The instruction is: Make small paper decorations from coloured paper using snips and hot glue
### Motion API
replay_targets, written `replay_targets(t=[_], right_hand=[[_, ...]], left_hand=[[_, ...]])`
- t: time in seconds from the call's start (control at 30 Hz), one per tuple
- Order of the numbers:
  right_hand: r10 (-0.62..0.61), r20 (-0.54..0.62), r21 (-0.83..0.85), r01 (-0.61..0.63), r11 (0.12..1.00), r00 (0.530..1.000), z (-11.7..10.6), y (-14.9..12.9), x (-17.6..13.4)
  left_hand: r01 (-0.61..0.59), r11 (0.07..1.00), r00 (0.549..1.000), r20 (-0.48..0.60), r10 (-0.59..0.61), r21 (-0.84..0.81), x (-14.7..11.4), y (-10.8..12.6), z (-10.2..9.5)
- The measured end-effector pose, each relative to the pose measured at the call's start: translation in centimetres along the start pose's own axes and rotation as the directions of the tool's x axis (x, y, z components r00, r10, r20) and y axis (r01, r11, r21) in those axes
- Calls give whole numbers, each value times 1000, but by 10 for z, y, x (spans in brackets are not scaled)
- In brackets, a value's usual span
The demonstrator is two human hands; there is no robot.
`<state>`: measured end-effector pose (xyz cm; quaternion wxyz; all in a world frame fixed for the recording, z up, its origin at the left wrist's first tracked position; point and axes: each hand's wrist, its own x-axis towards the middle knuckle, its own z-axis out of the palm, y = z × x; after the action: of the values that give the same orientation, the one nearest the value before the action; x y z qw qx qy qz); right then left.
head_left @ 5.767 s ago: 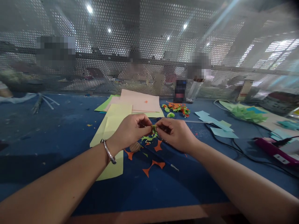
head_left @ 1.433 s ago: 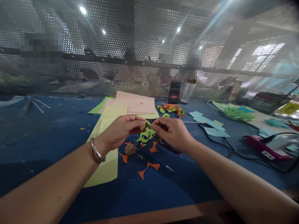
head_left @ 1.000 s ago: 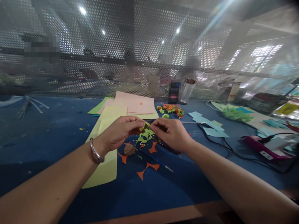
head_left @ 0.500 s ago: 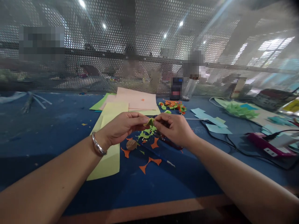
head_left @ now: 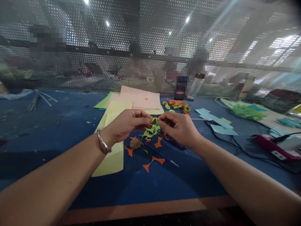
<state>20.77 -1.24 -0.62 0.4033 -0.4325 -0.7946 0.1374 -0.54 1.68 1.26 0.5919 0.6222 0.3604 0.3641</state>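
Pinching folded yellow-green paper (head_left: 154,121)
Left hand (head_left: 127,125) and right hand (head_left: 180,128) closed on opposite edges, likely steadying it between them.

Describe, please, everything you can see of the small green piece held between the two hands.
The small green piece looks like yellowish-green folded paper, creased to a peak in the middle, with sides sloping outward. It is pinched by the left hand and the right hand, one at each side, with loose green scraps just below it in the picture. The hands hide its outer edges.
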Motion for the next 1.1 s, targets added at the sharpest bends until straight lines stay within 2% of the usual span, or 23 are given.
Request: replay_targets(t=[0.23, 0.57, 0.7, 1.1], right_hand=[[7, 4, 16, -7, 1000, 1000, 0, 0, 0], [2, 31, 17, -2, 1000, 1000, 1, -2, -1], [1, 46, 24, -2, 1000, 999, 2, -2, -1], [2, 71, 19, -3, 1000, 998, 2, -4, -2]], left_hand=[[-12, 999, 999, 33, 11, 37, 0, -2, -2], [-49, 994, 999, -1, 49, 101, 0, 0, 1], [-62, 994, 998, -22, 64, 94, -1, -1, 1], [-61, 996, 998, 12, 60, 72, 0, -2, -1]])
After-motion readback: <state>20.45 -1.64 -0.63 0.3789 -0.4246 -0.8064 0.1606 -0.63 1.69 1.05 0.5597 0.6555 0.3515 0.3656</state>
